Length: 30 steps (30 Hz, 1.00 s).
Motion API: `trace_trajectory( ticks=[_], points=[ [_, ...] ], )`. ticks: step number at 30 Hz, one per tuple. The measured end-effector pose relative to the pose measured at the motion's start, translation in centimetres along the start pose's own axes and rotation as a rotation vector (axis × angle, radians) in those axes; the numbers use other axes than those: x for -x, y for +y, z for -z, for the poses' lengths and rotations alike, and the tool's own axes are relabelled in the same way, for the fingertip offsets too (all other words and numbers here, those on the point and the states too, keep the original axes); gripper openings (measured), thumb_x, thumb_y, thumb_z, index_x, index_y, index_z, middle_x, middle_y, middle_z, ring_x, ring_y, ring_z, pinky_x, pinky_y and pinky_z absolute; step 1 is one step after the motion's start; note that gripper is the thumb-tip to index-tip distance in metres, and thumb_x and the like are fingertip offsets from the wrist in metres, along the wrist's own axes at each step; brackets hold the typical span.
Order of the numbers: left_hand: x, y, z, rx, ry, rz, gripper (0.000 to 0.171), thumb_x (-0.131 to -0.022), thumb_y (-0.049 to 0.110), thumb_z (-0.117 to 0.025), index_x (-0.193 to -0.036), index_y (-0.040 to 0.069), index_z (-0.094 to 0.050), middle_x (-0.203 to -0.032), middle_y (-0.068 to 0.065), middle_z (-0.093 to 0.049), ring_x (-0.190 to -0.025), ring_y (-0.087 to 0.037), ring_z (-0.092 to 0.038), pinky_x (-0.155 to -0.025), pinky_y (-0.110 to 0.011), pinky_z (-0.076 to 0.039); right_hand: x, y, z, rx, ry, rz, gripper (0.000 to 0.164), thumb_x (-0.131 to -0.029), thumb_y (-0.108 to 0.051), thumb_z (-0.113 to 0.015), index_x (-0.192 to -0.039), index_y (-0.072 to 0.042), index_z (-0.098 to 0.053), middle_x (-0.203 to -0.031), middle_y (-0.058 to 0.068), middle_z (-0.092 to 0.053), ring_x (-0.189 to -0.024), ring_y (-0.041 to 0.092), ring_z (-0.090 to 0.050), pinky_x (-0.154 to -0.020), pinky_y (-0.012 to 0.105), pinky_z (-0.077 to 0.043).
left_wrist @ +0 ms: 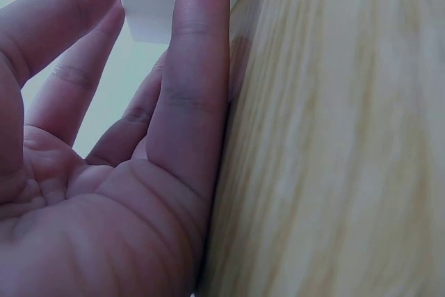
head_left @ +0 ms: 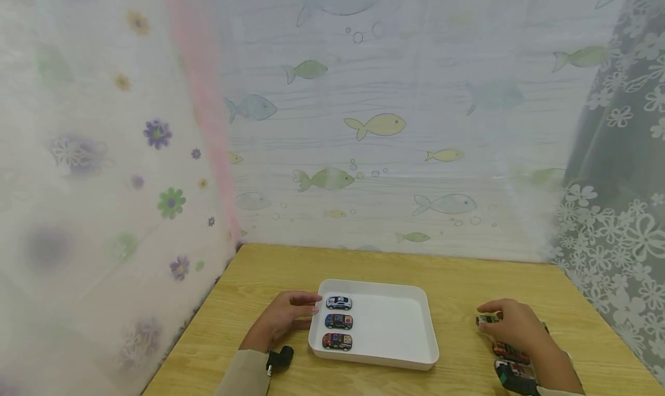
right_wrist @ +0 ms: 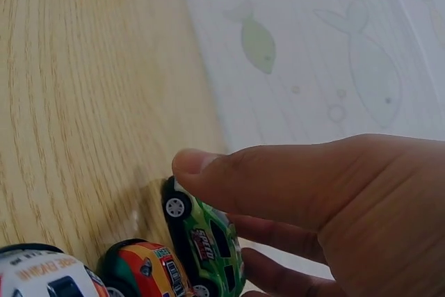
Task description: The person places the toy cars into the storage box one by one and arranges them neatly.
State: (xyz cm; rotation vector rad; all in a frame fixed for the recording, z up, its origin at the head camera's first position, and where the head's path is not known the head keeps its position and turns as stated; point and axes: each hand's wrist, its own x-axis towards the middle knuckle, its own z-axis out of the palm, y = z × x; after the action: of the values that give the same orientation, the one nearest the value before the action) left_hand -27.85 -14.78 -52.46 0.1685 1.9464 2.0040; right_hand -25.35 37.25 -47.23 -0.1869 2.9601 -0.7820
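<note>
My left hand (head_left: 284, 317) is at the left wall of a white tray (head_left: 384, 359), its loosely bent fingers reaching the rim. In the left wrist view the side of that hand (left_wrist: 139, 172) lies along the table. Inside the tray, a white toy car (head_left: 339, 303), a blue one (head_left: 339, 321) and a red one (head_left: 337, 342) form a column on the left. Over on the right, my right hand (head_left: 519, 325) pinches a green toy car (right_wrist: 212, 248) between thumb (right_wrist: 229, 175) and fingers. Part of that car is hidden behind the thumb.
Beside the green car are an orange toy car (right_wrist: 149, 268) and a white toy car (right_wrist: 49, 273), partly under my right forearm in the head view. The wood-grain table (head_left: 280, 263) meets a fish-print curtain (head_left: 374, 211) at the back and a flowered one (head_left: 104, 211) at left.
</note>
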Motion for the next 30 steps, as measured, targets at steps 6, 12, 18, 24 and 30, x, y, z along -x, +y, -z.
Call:
trace_trajectory(
  ticks=[6,12,18,24,30],
  points=[
    [0.0,-0.1,0.1,0.004,-0.005,-0.002,0.039,-0.087,0.009,-0.069,-0.124,0.0,-0.061,-0.125,-0.015,-0.06,-0.105,-0.026,-0.064,-0.082,-0.044,-0.057,0.1,0.3,0.3,0.002,-0.006,-0.009,0.049,-0.074,-0.037,-0.08,-0.114,-0.012,-0.069,-0.116,0.019,-0.063,-0.101,0.041,-0.058,-0.069,0.047,-0.053],
    [0.1,-0.2,0.1,0.0,0.001,0.003,0.038,-0.087,0.01,-0.069,-0.124,0.001,-0.061,-0.125,-0.015,-0.06,-0.105,-0.026,-0.064,-0.082,-0.043,-0.057,0.0,0.9,0.2,0.001,-0.035,-0.027,0.046,-0.07,-0.031,-0.082,-0.111,-0.013,-0.07,-0.113,0.016,-0.065,-0.1,0.04,-0.059,-0.071,0.048,-0.053],
    [0.1,-0.2,0.1,-0.001,0.002,0.002,0.038,-0.087,0.01,-0.069,-0.124,0.001,-0.062,-0.125,-0.016,-0.059,-0.105,-0.026,-0.063,-0.082,-0.043,-0.057,-0.1,0.6,0.2,-0.012,-0.049,-0.063,0.039,-0.072,-0.014,-0.076,-0.111,-0.011,-0.07,-0.112,0.017,-0.066,-0.087,0.028,-0.06,-0.062,0.038,-0.048],
    [0.1,0.0,0.0,-0.004,0.0,-0.001,0.04,-0.087,0.01,-0.07,-0.124,0.001,-0.061,-0.126,-0.016,-0.059,-0.106,-0.026,-0.063,-0.082,-0.043,-0.057,-0.1,0.2,0.3,0.059,-0.039,-0.067,0.033,-0.077,-0.019,-0.078,-0.109,-0.015,-0.072,-0.112,0.018,-0.066,-0.101,0.044,-0.059,-0.071,0.051,-0.052],
    [0.2,0.1,0.0,-0.011,0.004,0.004,0.041,-0.086,0.011,-0.07,-0.125,0.001,-0.061,-0.126,-0.015,-0.059,-0.106,-0.026,-0.063,-0.083,-0.043,-0.057,0.0,-0.2,0.2,0.085,-0.029,-0.043,0.032,-0.077,-0.018,-0.078,-0.108,-0.015,-0.073,-0.115,0.02,-0.065,-0.105,0.046,-0.057,-0.075,0.053,-0.052]
  ],
)
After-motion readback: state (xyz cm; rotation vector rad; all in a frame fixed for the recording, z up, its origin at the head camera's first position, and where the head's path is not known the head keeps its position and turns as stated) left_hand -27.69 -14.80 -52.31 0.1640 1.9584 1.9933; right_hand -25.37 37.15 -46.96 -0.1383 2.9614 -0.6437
